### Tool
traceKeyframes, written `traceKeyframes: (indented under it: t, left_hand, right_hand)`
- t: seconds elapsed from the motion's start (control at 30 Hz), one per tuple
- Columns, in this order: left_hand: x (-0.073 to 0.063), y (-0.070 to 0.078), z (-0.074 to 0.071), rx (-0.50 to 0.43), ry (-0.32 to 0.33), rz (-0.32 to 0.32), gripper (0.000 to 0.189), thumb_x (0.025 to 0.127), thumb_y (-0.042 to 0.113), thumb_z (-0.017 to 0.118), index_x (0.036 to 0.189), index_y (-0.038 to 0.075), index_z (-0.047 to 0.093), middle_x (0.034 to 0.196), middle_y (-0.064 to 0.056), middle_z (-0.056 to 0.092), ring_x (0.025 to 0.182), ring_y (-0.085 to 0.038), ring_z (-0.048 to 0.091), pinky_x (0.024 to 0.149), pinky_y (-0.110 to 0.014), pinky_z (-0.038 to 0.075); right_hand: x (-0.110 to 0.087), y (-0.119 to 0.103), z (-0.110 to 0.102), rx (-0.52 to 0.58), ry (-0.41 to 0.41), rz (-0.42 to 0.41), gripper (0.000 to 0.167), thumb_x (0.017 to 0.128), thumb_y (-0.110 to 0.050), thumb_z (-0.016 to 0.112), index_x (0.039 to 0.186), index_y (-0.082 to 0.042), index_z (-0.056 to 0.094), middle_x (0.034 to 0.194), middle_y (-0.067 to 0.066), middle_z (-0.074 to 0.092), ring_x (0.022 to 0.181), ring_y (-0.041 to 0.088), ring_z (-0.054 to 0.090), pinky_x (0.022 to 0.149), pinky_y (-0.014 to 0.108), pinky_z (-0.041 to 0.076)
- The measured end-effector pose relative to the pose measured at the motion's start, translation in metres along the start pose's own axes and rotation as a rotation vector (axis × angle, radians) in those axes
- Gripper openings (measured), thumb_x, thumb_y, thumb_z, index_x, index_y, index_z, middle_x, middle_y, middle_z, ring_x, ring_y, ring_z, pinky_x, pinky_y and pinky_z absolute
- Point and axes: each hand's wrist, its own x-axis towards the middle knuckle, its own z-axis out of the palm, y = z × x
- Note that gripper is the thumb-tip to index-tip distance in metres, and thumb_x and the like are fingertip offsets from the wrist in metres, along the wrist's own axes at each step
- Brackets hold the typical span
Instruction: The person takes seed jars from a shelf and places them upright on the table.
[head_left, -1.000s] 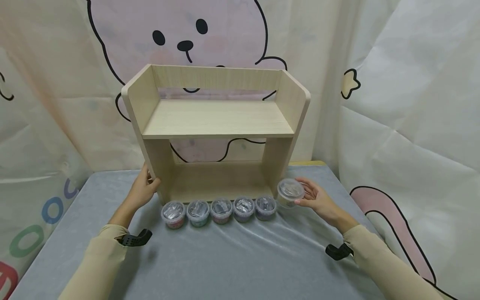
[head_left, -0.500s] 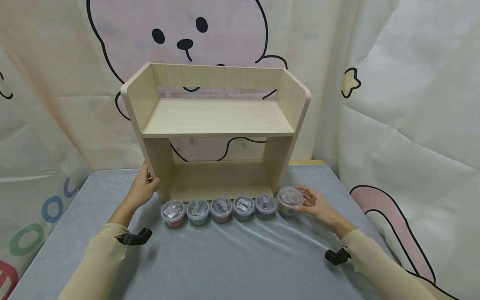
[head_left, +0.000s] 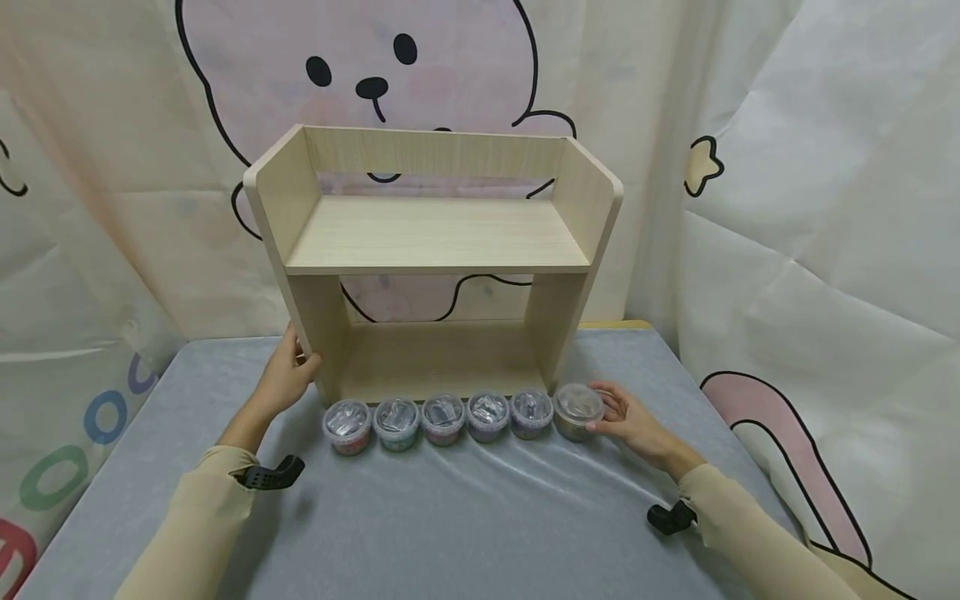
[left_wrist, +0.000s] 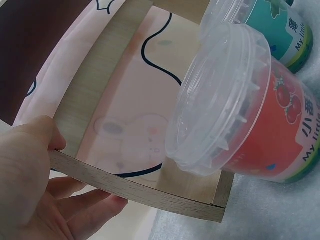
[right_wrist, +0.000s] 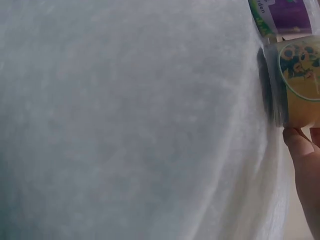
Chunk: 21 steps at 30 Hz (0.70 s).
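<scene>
A two-tier pale wooden shelf [head_left: 438, 235] stands on the cloth-covered table. My left hand [head_left: 283, 379] grips the front edge of its left side panel; in the left wrist view the thumb lies on one face and the fingers on the other. Along the shelf's foot runs a row of several lidded plastic tubs, with a red-labelled tub [left_wrist: 280, 125] at the left end and a teal tub [left_wrist: 282, 30] beside it. My right hand [head_left: 636, 427] holds a larger clear-lidded tub [head_left: 576, 411] at the row's right end. Its yellow label [right_wrist: 302, 85] bears flowers.
Grey-blue cloth [head_left: 450, 517] covers the table. A printed cartoon curtain [head_left: 615, 67] hangs close behind the shelf and along both sides. In the right wrist view, a purple-labelled tub [right_wrist: 290, 17] stands right beside the yellow-labelled one.
My right hand has brought the larger tub down and slightly toward me, onto the table at the end of the row. The left hand and shelf have stayed put.
</scene>
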Motion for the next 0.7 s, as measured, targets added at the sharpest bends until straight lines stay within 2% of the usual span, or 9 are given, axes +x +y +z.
traceKeyframes:
  t: [0.17, 0.3, 0.47, 0.7]
  left_hand:
    - [0.0005, -0.0012, 0.0003, 0.006, 0.004, 0.003, 0.061, 0.100, 0.008, 0.043, 0.156, 0.011, 0.019, 0.142, -0.039, 0.045, 0.120, -0.056, 0.057, 0.083, -0.051, 0.059]
    - [0.0000, -0.0016, -0.0003, 0.004, 0.007, 0.004, 0.060, 0.100, 0.007, 0.043, 0.156, 0.011, 0.020, 0.141, -0.039, 0.046, 0.119, -0.056, 0.058, 0.082, -0.051, 0.059]
    - [-0.0012, -0.0018, -0.0003, 0.000, 0.006, 0.010, 0.061, 0.101, 0.007, 0.043, 0.157, 0.012, 0.020, 0.143, -0.038, 0.045, 0.120, -0.057, 0.057, 0.082, -0.051, 0.059]
    - [-0.0021, -0.0042, 0.0013, -0.007, 0.017, 0.026, 0.063, 0.102, 0.008, 0.044, 0.159, 0.014, 0.018, 0.145, -0.038, 0.045, 0.122, -0.057, 0.056, 0.082, -0.048, 0.058]
  right_hand:
    - [-0.0029, 0.0014, -0.0012, 0.011, -0.019, 0.019, 0.078, 0.090, 0.002, 0.069, 0.152, 0.001, 0.023, 0.141, 0.002, 0.050, 0.121, 0.000, 0.060, 0.095, 0.019, 0.053]
    - [-0.0034, 0.0013, -0.0016, -0.013, -0.026, 0.046, 0.079, 0.090, 0.001, 0.071, 0.153, -0.002, 0.023, 0.139, 0.001, 0.051, 0.121, 0.000, 0.060, 0.096, 0.019, 0.052]
    - [-0.0042, -0.0005, -0.0022, -0.052, -0.030, 0.064, 0.080, 0.091, -0.002, 0.071, 0.154, -0.004, 0.022, 0.140, 0.008, 0.049, 0.119, 0.002, 0.060, 0.095, 0.019, 0.052]
    - [-0.0045, -0.0020, -0.0031, -0.083, -0.044, 0.018, 0.076, 0.092, -0.002, 0.069, 0.153, 0.000, 0.023, 0.143, 0.025, 0.046, 0.115, 0.003, 0.061, 0.093, 0.019, 0.052]
